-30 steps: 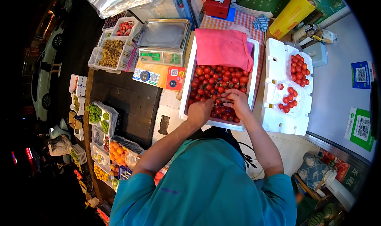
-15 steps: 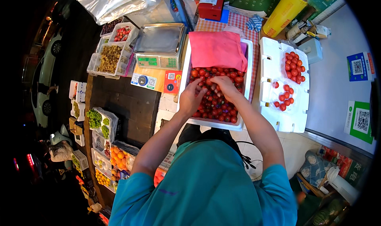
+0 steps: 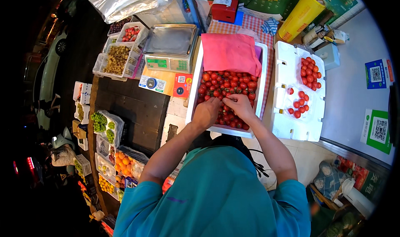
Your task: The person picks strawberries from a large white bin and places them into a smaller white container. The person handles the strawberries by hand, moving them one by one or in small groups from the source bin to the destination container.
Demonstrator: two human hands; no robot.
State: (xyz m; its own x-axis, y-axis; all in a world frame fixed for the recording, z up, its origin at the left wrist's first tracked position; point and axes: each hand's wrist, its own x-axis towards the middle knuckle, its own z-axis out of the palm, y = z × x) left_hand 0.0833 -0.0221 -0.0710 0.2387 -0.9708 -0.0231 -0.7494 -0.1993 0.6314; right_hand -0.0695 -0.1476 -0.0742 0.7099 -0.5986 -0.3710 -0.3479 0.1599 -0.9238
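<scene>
Cherry tomatoes (image 3: 230, 79), red and shiny, some with green stems, fill a white foam box (image 3: 264, 81). A pink sheet (image 3: 230, 53) covers the far part of the box. Over the near half of the tomatoes, my left hand (image 3: 207, 113) is closed, its fingers curled and its fingertips turned to the right. My right hand (image 3: 241, 106) faces it from the right, thumb and forefinger pinched together. The two sets of fingertips almost meet. Whatever lies between them is too small and too hidden to name.
Right of the box, a white foam lid (image 3: 283, 126) bears two clear punnets of tomatoes (image 3: 309, 72). A weighing scale (image 3: 168, 49) stands to the left, with fruit trays (image 3: 114, 62) beyond. A red printer (image 3: 225, 10) and a yellow film roll (image 3: 301, 15) are at the back.
Both hands have come nearer to me, from mid-box to its near half. The left fingers, spread before, have curled in, and the fingertips of the two hands have drawn together.
</scene>
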